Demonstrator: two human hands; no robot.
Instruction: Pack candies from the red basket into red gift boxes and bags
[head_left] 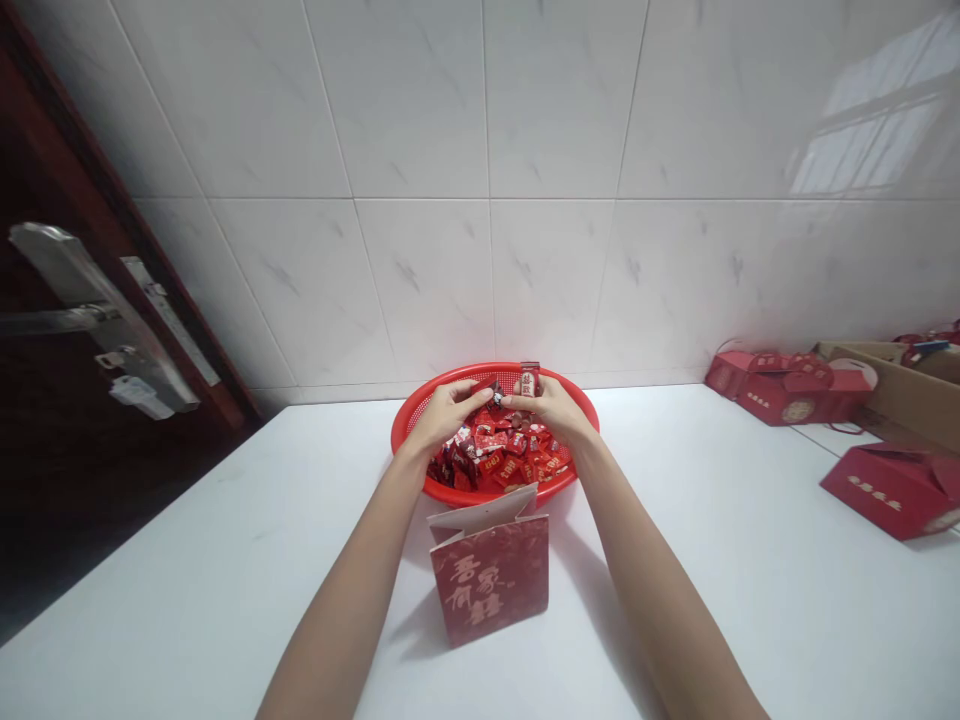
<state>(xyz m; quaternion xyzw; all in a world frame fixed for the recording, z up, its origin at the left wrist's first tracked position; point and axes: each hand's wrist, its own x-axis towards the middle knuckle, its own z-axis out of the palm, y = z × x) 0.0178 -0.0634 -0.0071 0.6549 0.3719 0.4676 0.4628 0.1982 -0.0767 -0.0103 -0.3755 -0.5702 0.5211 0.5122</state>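
A red plastic basket [405,425] holds many wrapped candies [495,445], mostly red. Over its far half, my left hand [448,412] pinches a dark red wrapped candy [486,386] between thumb and fingers. My right hand [555,408] grips an upright red candy packet [529,380] with a pale printed label. Both hands are close together, thumbs nearly meeting. In front of the basket, between my forearms, stands a dark red paper gift box [495,580] with gold characters and its top open. What lies inside the box is hidden.
On the right are a red handled gift box [787,388], another red box [892,490] and a cardboard carton [900,395] with red items in it. White tiles [420,270] rise behind the white table [300,480]. A dark door with a metal handle [105,315] is at left.
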